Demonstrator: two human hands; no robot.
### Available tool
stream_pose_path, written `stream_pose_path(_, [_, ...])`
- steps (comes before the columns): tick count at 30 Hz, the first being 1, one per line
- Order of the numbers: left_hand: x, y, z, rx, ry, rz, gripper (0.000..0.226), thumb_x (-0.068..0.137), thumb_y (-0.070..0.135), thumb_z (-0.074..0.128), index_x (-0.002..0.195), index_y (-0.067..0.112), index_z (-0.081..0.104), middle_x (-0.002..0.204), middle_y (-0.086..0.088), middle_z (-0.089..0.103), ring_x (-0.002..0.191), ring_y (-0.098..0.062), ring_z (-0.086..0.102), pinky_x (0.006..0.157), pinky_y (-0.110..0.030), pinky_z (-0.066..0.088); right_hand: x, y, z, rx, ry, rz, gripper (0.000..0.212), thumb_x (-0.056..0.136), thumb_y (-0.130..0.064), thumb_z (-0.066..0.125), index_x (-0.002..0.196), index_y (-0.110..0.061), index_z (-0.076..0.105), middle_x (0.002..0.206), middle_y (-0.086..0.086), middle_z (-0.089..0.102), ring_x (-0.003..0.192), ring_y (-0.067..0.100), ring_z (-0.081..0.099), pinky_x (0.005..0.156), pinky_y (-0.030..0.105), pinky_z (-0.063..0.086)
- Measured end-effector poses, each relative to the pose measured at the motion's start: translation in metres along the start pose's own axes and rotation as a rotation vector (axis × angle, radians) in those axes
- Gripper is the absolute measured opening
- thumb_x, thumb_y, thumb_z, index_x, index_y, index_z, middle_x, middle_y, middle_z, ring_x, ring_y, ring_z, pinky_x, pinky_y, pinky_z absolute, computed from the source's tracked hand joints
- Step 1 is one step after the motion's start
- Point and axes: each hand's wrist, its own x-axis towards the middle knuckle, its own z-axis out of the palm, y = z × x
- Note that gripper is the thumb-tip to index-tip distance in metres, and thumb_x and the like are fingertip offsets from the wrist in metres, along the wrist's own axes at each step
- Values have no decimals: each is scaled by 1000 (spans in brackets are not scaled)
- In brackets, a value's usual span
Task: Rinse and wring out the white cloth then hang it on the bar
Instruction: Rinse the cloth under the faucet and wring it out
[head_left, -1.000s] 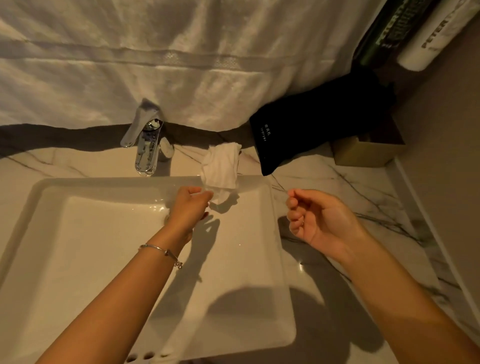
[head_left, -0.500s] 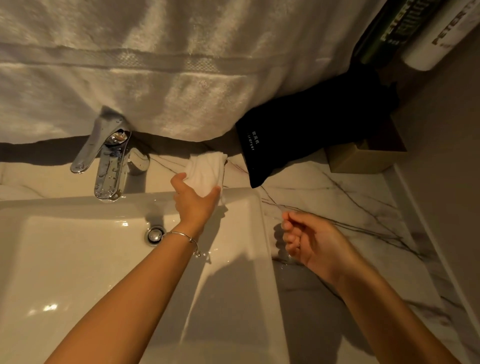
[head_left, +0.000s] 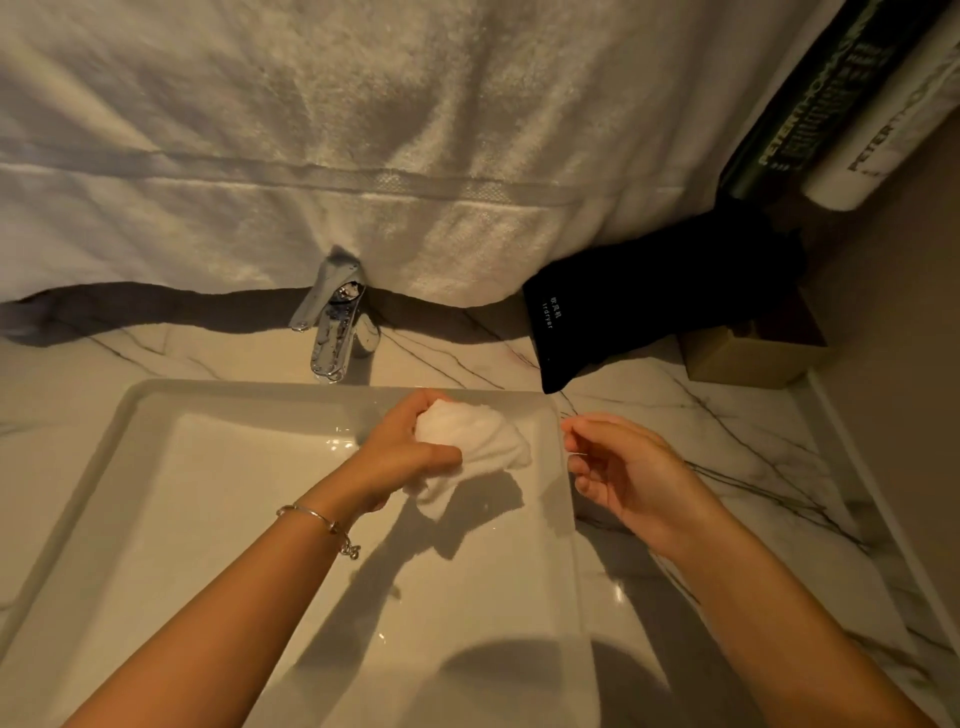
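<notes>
The small white cloth (head_left: 478, 441) is bunched in my left hand (head_left: 410, 447), held above the back right corner of the white rectangular sink (head_left: 156, 410). A loose end of the cloth hangs below the fist. My right hand (head_left: 623, 467) hovers just right of the cloth over the sink's right rim, fingers loosely curled and apart, holding nothing. The chrome faucet (head_left: 335, 325) stands behind the sink, left of my hands; no water runs from it. The bar is not in view.
A large white towel (head_left: 363, 156) hangs across the wall above the faucet. A black hair dryer bag (head_left: 623, 312) and a brown box (head_left: 753, 353) sit at the back right of the marble counter (head_left: 727, 441). Two tubes (head_left: 831, 104) lean in the corner.
My left hand took the cloth off the counter behind the sink rim and brought it over the basin, bunching it. My right hand moved closer to it.
</notes>
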Motion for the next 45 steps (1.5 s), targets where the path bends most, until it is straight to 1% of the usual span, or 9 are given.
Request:
stream_pose_path(5, [-57,38,-25,113,-281,165,58,59,5,67,113,19,52,109,-12,56,98,-28,63,74,-48,57,-16,0,39,-406,-35,-118,56,54,-60,75,104,-40,59,118,-9,60,103,5,59,79,24,47])
stream_pose_path(8, [-82,57,-39,118,-423,263,57,62,-3,63,113,18,50,105,0,55,97,-12,61,74,-31,57,-18,3,61,-146,-246,243,62,66,-69,59,112,-27,64,126,9,62,107,27,63,80,44,55])
stream_pose_path(14, [-112,59,-66,525,-415,314,94,64,4,69,131,48,19,104,-2,55,72,-17,67,46,-25,56,-33,19,104,38,-537,364,41,81,-42,56,102,-10,70,89,13,72,66,23,69,49,27,56])
stream_pose_path(18, [-122,41,-79,965,-348,254,114,58,24,83,143,36,7,135,-1,48,108,-17,56,81,-20,53,-47,23,130,-185,-468,269,34,83,-42,55,89,-14,73,81,8,74,72,20,69,53,27,55])
stream_pose_path(24, [-127,32,-83,1215,-136,674,37,75,21,65,106,25,47,98,0,65,87,-21,59,68,-39,55,-47,22,143,1,-517,393,76,70,-69,50,110,-7,65,102,13,71,93,27,67,86,42,52])
stream_pose_path(30, [-120,39,-81,1039,-45,800,36,69,27,69,100,26,51,90,4,65,79,-13,56,58,-25,49,-48,32,148,17,-714,471,80,46,-50,84,110,-8,61,100,14,68,95,30,66,91,51,49])
stream_pose_path(33, [-116,36,-80,1068,-60,753,35,68,31,70,97,28,50,86,4,65,75,-12,54,53,-20,40,-49,25,151,-99,-853,469,68,52,-29,85,110,-10,56,97,7,72,86,18,69,62,20,57])
stream_pose_path(38, [-108,39,-80,1329,-168,624,36,73,25,68,104,24,50,91,-2,66,84,-19,60,59,-26,42,-45,25,155,-694,-472,220,23,70,-10,67,87,-17,53,59,0,55,43,7,45,38,18,34])
stream_pose_path(45, [-95,31,-67,1010,-403,147,30,75,7,67,102,14,59,93,-6,65,80,-22,58,69,-31,48,-26,37,158,-1590,-90,-396,44,69,-26,65,111,-24,52,94,5,67,80,26,61,54,27,36])
